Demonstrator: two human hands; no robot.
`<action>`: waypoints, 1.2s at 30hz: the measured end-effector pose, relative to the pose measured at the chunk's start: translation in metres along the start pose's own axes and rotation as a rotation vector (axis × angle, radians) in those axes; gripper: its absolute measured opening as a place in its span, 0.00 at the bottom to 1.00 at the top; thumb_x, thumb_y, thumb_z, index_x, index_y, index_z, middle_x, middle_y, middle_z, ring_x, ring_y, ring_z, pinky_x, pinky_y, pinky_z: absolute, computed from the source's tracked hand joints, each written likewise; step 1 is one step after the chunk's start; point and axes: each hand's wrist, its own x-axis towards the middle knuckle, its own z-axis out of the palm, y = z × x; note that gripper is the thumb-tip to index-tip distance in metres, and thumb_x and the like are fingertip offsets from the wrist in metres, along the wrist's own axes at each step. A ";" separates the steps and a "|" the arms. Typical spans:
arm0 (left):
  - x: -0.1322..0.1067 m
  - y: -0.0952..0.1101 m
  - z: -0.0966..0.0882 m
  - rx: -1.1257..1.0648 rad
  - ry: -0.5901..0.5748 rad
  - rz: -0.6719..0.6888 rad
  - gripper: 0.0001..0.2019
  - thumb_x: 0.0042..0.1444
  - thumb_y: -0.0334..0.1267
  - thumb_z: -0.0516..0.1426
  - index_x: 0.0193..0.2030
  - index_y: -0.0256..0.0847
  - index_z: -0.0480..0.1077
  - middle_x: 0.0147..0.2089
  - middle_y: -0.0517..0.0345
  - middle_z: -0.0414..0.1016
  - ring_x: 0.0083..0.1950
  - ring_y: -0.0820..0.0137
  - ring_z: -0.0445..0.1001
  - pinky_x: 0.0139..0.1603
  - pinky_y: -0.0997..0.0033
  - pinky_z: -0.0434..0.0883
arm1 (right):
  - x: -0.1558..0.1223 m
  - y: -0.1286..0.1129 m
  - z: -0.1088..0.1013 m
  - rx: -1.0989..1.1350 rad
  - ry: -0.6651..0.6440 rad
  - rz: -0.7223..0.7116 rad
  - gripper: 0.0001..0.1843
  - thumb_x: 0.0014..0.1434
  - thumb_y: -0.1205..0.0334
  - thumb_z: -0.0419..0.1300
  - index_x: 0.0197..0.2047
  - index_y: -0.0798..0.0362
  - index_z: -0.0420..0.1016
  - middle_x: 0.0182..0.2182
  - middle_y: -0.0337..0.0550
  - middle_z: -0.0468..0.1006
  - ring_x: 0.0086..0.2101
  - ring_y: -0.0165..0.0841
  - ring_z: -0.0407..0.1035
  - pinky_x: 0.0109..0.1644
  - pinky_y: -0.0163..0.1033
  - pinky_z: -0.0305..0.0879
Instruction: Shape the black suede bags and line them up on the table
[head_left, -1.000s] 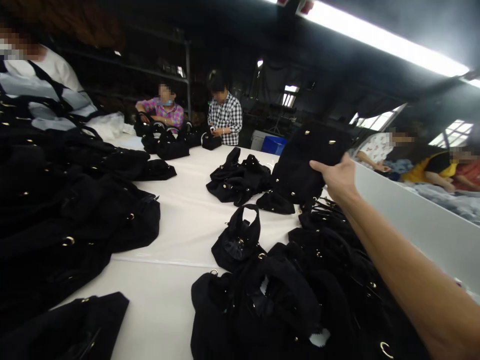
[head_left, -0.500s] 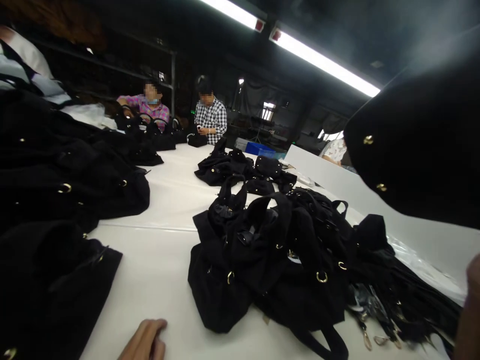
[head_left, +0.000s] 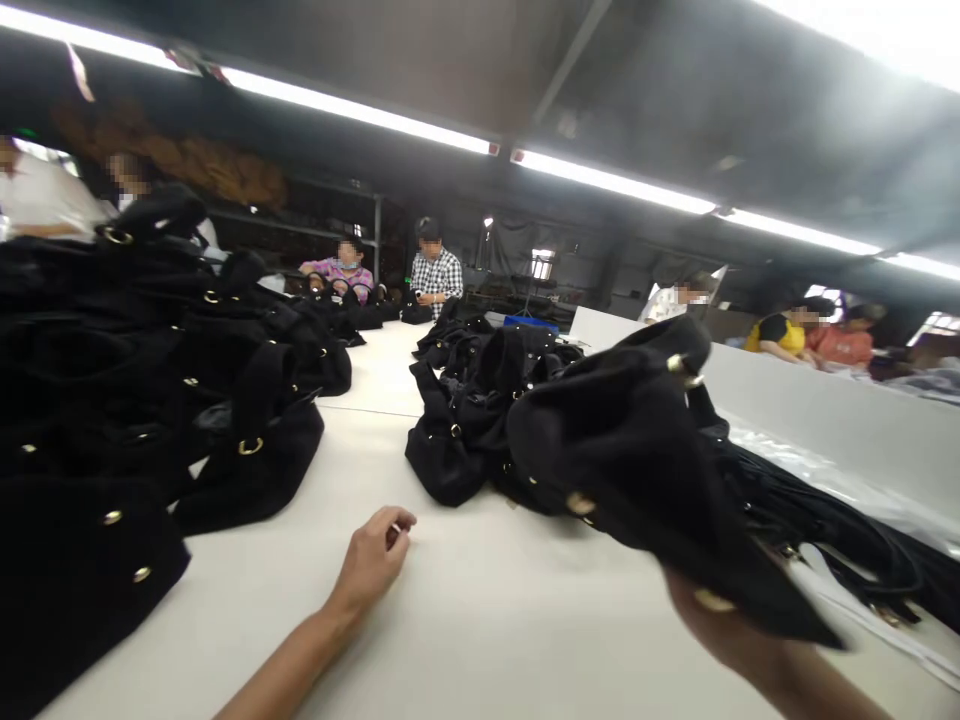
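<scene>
The person's right hand (head_left: pixel 716 625) shows only as a sliver at the lower right. It is closed on the near end of a black bag (head_left: pixel 630 450), and the cloth hides the fingers themselves. The bag is lifted clear of the white worktop (head_left: pixel 480 610) and lies roughly level, its far end pointing away from the person. It is soft, dark fabric, slumped and creased, with small gold-coloured studs: two at the far tip, one at the lower middle and one close to the hand. Its outline is blurred, so seams and opening cannot be made out.

The left hand (head_left: pixel 373 556) rests on the worktop, well apart from the bag. Its fingers are curled in, with the tips drawn against the thumb. A pale speck shows there, but whether anything is pinched cannot be told.

Just beyond the held bag sits a heap of similar black bags (head_left: pixel 465 430). A larger stack of bags (head_left: pixel 150 380) with gold rings and studs fills the left side. Dark straps (head_left: pixel 832 525) trail along the right, beside a low white partition (head_left: pixel 825 410). Other people sit at the far end, one in a checked shirt (head_left: pixel 437 275), with further bags in front of them.
</scene>
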 end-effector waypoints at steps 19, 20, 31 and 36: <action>-0.108 0.128 0.041 -0.111 -0.450 -0.032 0.44 0.45 0.50 0.71 0.67 0.41 0.60 0.65 0.38 0.66 0.65 0.50 0.66 0.63 0.51 0.66 | -0.135 -0.032 -0.020 0.987 -0.452 1.173 0.15 0.60 0.56 0.59 0.49 0.51 0.66 0.47 0.49 0.74 0.45 0.42 0.75 0.50 0.51 0.76; -0.109 0.132 0.048 -0.076 -0.479 0.012 0.44 0.43 0.49 0.72 0.66 0.42 0.61 0.64 0.40 0.67 0.64 0.51 0.66 0.63 0.52 0.65 | -0.135 -0.029 -0.018 0.964 -0.353 1.224 0.22 0.60 0.51 0.61 0.53 0.50 0.64 0.49 0.50 0.73 0.43 0.40 0.75 0.46 0.49 0.77; -0.130 0.138 0.080 0.088 -0.144 0.033 0.28 0.49 0.54 0.62 0.52 0.36 0.71 0.49 0.45 0.79 0.53 0.49 0.76 0.54 0.54 0.72 | -0.121 -0.011 -0.017 1.677 -0.499 1.148 0.26 0.53 0.55 0.73 0.51 0.58 0.72 0.39 0.44 0.78 0.36 0.29 0.76 0.47 0.36 0.74; -0.135 0.135 0.080 0.216 -0.035 0.020 0.27 0.44 0.57 0.64 0.47 0.42 0.73 0.47 0.52 0.81 0.52 0.51 0.77 0.50 0.58 0.75 | -0.124 -0.023 0.001 1.401 -0.529 1.143 0.30 0.42 0.58 0.76 0.43 0.55 0.67 0.27 0.36 0.76 0.22 0.28 0.70 0.27 0.34 0.68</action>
